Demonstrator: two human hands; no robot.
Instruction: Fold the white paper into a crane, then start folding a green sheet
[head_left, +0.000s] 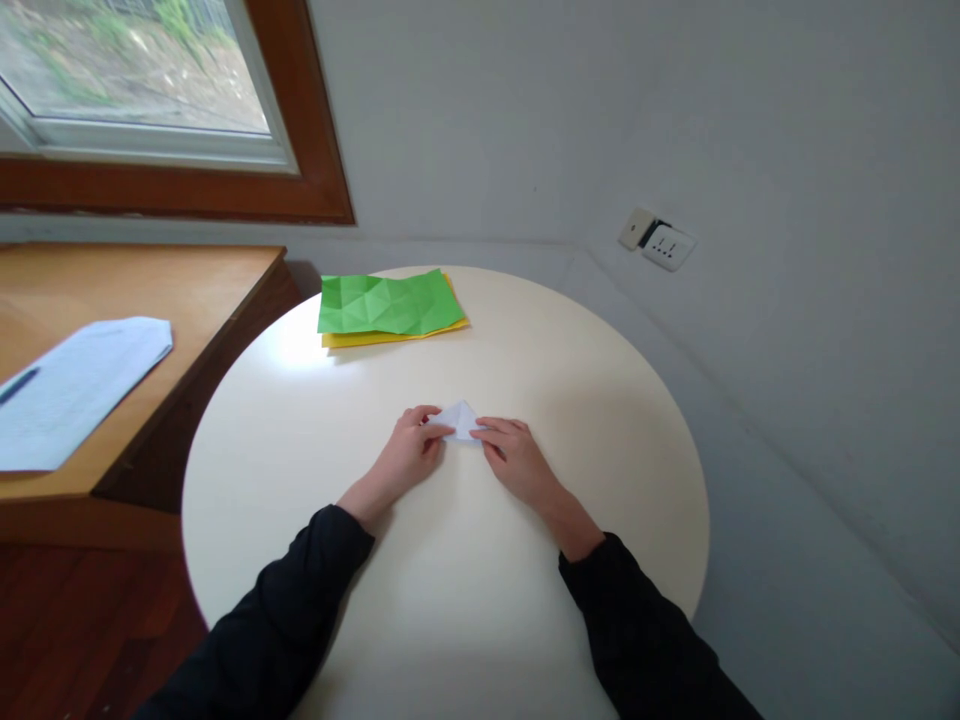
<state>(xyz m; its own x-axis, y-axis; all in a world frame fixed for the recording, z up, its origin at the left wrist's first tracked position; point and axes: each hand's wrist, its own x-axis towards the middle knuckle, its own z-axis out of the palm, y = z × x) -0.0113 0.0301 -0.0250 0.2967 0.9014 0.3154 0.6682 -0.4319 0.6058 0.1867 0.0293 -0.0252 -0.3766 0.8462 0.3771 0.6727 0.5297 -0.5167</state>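
A small folded piece of white paper (463,418), roughly triangular with its point facing away from me, is held between my two hands over the middle of the round white table (480,600). My left hand (412,440) pinches its left corner between thumb and fingers. On the right corner, my right hand (514,455) grips in the same way. The fingers partly cover both ends of the paper.
Creased green paper (390,305) lies over yellow paper (360,340) at the table's far side. To the left, a wooden desk (217,275) holds white sheets (97,385) and a dark pen (19,385). A wall socket (669,246) is on the right.
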